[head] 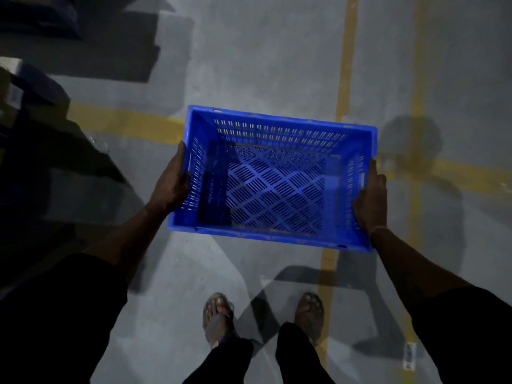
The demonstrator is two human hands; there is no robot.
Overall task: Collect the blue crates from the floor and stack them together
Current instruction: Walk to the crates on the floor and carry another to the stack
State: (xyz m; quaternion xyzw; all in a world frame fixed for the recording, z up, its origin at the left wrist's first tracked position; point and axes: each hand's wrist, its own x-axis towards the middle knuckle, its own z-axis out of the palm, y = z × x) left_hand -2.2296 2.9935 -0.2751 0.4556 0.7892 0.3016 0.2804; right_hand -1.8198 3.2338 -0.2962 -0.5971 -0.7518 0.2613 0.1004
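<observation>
An empty blue slotted crate (277, 236) hangs level above the floor in the middle of the view, open side up. My left hand (173, 184) grips its left short wall at the handle slot. My right hand (370, 198) grips the right short wall, thumb along the rim. A dark shadow covers the left part of the crate's perforated bottom. No other blue crate shows clearly.
Grey concrete floor with yellow painted lines (345, 65) that cross under the crate. My two sandalled feet (219, 317) stand below it. Dark stacked shapes and a box (30, 87) fill the left edge. A small white label (409, 356) lies on the floor at lower right.
</observation>
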